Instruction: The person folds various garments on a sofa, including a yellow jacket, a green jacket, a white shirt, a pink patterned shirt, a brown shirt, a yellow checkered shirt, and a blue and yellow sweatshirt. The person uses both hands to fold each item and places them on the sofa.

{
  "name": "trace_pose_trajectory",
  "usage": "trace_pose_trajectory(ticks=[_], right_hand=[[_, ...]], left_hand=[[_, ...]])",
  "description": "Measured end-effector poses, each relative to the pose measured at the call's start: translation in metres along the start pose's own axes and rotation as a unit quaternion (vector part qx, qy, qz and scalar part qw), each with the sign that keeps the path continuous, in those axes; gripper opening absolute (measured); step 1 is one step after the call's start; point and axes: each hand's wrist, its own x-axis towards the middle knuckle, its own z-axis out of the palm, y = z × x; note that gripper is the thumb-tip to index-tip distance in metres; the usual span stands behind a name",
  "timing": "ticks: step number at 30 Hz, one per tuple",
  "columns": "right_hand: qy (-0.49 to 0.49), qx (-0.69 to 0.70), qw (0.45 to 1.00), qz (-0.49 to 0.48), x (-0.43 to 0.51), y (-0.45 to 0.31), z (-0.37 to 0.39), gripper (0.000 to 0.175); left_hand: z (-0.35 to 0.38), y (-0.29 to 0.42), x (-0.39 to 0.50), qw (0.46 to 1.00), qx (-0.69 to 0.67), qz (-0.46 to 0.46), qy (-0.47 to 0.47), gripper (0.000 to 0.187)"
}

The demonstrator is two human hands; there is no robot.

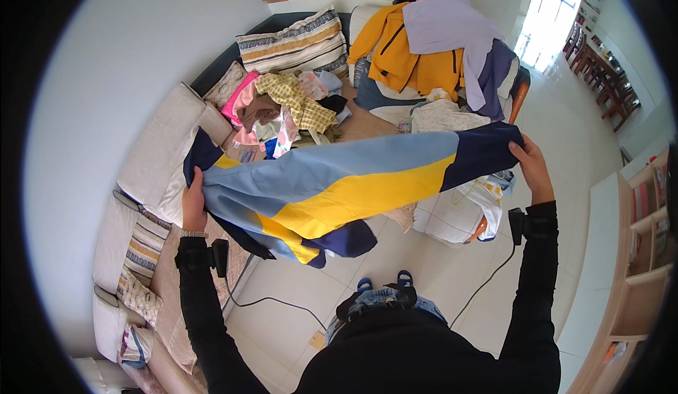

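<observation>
A blue, yellow and navy garment is stretched sideways in the air in front of me. My left hand grips it near a navy part at its left end. My right hand holds the navy end at the right. The garment's lower part hangs in folds towards the left, over the tiled floor. Beyond it, a heap of mixed clothes lies on the corner sofa, with a yellow checked piece on top. An orange-yellow jacket and a pale lilac garment are draped over the sofa at the back right.
The beige sofa runs along the left wall and carries striped cushions. More clothes hang over a padded seat to the right. Wooden shelves stand at the far right. Cables run from devices on both my forearms.
</observation>
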Motion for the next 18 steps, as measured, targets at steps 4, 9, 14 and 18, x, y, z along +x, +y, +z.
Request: trace_pose_trajectory(ticks=[4, 9, 14, 18], right_hand=[[0.042, 0.002, 0.999, -0.035, 0.001, -0.014, 0.008, 0.028], [0.105, -0.083, 0.989, -0.066, 0.000, -0.028, 0.005, 0.015], [0.051, 0.044, 0.984, -0.167, -0.013, -0.045, 0.005, 0.019], [0.019, 0.183, 0.973, -0.142, -0.030, -0.056, 0.013, 0.030]], left_hand=[[-0.011, -0.004, 0.004, 0.999, -0.032, 0.019, -0.006, 0.050], [-0.026, -0.006, 0.011, 1.000, 0.027, -0.013, 0.003, 0.056], [-0.032, -0.013, 0.012, 0.999, -0.032, 0.018, 0.036, 0.060], [-0.038, -0.020, 0.007, 0.997, -0.058, 0.002, 0.042, 0.066]])
